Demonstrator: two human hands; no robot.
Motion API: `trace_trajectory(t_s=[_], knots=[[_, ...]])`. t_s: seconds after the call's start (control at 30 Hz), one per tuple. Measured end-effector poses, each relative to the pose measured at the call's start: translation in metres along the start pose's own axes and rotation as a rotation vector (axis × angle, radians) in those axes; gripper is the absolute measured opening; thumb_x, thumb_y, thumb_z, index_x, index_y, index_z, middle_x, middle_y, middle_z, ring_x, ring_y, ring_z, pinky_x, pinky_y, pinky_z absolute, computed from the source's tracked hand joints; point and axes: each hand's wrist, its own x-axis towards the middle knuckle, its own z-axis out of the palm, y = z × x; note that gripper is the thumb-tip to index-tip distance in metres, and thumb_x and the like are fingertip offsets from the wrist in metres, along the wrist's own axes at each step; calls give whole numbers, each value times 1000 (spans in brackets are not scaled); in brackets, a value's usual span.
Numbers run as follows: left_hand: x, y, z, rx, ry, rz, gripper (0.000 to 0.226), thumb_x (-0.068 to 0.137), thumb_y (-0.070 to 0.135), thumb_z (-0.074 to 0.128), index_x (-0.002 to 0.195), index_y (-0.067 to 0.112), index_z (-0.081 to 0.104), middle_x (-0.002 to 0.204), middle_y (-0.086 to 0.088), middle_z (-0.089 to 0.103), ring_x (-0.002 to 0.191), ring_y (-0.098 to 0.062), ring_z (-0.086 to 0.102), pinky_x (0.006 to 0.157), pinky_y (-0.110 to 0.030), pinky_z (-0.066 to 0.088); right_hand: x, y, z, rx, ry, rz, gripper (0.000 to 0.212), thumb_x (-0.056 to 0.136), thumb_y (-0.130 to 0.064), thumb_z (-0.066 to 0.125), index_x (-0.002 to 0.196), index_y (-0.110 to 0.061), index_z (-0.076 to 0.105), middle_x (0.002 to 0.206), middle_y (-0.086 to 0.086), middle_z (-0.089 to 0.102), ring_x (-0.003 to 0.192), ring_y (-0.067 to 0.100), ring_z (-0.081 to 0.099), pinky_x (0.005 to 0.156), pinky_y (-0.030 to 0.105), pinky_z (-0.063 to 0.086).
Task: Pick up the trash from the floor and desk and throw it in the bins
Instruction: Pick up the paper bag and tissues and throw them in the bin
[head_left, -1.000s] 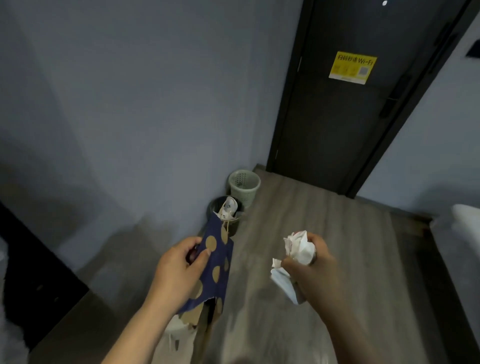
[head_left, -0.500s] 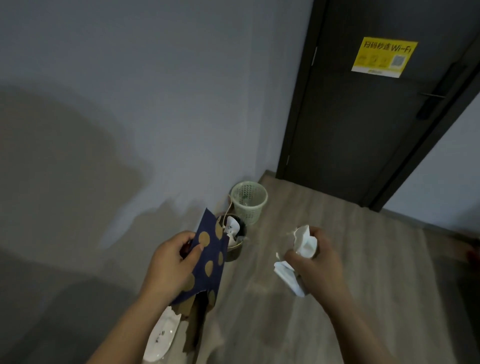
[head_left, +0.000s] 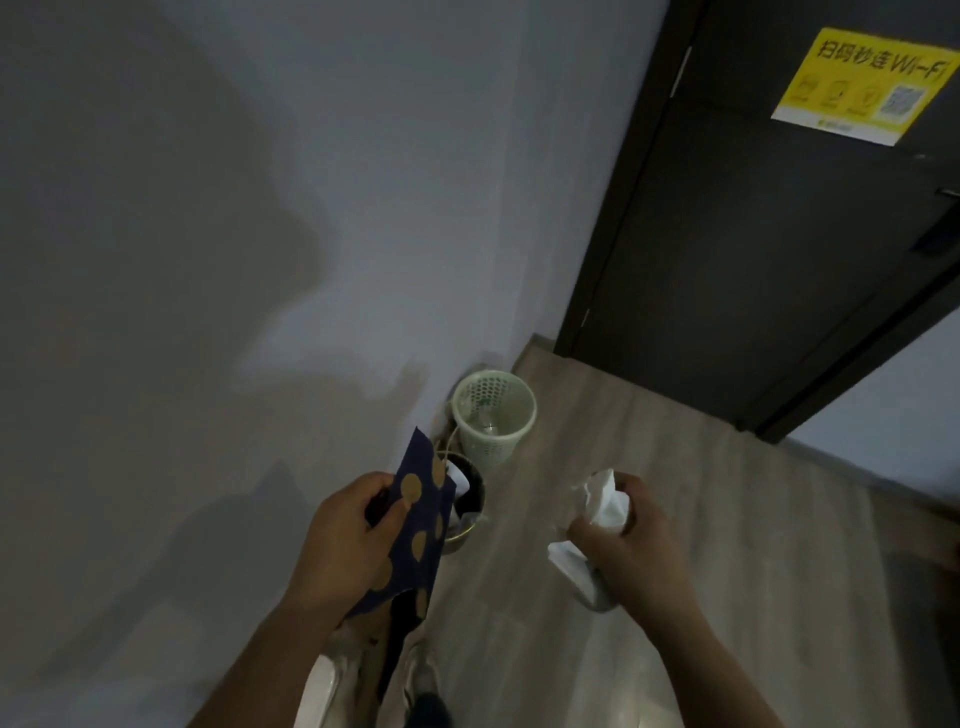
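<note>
Currently, both hands are held above the wood floor (head_left: 701, 519), near the corner beside the dark door (head_left: 753, 260). Left hand (head_left: 345, 545): fingers and thumb are curled and pinch a navy paper bag with gold dots (head_left: 415, 525), which hangs tilted, its upper corner pointing away from the person. Right hand (head_left: 639, 556): fingers are closed around a wad of crumpled white paper (head_left: 605, 501); one end sticks out above the fist, another below it. Two bins stand on the floor against the grey wall (head_left: 260, 208), just beside each other. The pale green mesh bin (head_left: 493, 447) is the farther one, nearer the door. The dark bin (head_left: 475, 512) is the nearer one, partly hidden behind the bag; white trash shows inside it. A yellow Wi-Fi sticker (head_left: 862, 85) is fixed to the door.
</note>
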Motion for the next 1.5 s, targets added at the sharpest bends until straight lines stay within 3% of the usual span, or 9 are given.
trace_trajectory(t_s=[0.17,0.33,0.5,0.73,0.9,1.1,1.2,1.33,1.5], knots=[[81,-10,1,19,-80,-43,20,93,33,57,84,16,63,76,-9,66,70,-29,62,66,-48,50,74,-26,28,-56,-23,0,48,70,-20,77,102,-42,48,82,-9,64,69,6,63,53,17,43],[141,-25,17,135,-149,-77,32,94,42,50,80,14,59,69,-10,59,63,-27,56,55,-29,38,130,-23,49,-82,-70,33,45,71,-16,77,96,-41,49,79,-7,63,68,6,62,53,17,44],[194,-53,46,145,-171,-170,28,93,35,56,83,9,62,73,-10,62,68,-25,59,63,-38,46,193,-1,67,-88,-150,89,45,70,-15,77,100,-37,52,81,-8,63,68,6,62,55,18,44],[255,-116,116,213,-213,-286,22,95,30,55,83,12,59,73,-7,58,66,-22,54,57,-21,34,287,58,105,-148,-319,165,45,66,-19,78,101,-34,55,84,-9,63,68,3,62,54,14,43],[298,-171,172,196,-173,-332,17,95,19,57,100,3,62,82,-9,56,77,-29,54,68,-29,38,342,110,145,-150,-408,191,40,65,-16,76,92,-38,57,86,-5,64,72,9,62,61,24,49],[341,-246,239,277,-129,-376,30,98,35,47,75,17,45,59,3,40,57,-22,42,54,-29,28,391,175,201,-152,-427,180,39,62,-17,75,88,-40,57,80,-7,64,68,2,62,53,13,45],[354,-285,265,327,-138,-414,31,99,36,46,89,8,56,69,-5,51,68,-30,52,60,-32,38,407,210,225,-167,-443,196,40,63,-18,76,93,-36,57,87,-6,63,74,8,62,60,21,48],[366,-333,296,319,-124,-473,32,98,28,50,115,2,56,102,-18,62,92,-36,58,78,-41,45,419,253,250,-199,-458,227,41,64,-21,77,99,-32,57,93,0,62,80,15,62,68,35,54],[364,-382,327,324,-192,-548,34,95,25,53,125,9,48,118,-12,59,103,-31,56,82,-39,45,426,294,272,-246,-495,237,43,66,-20,77,102,-30,56,93,-1,62,76,11,61,58,21,45]])
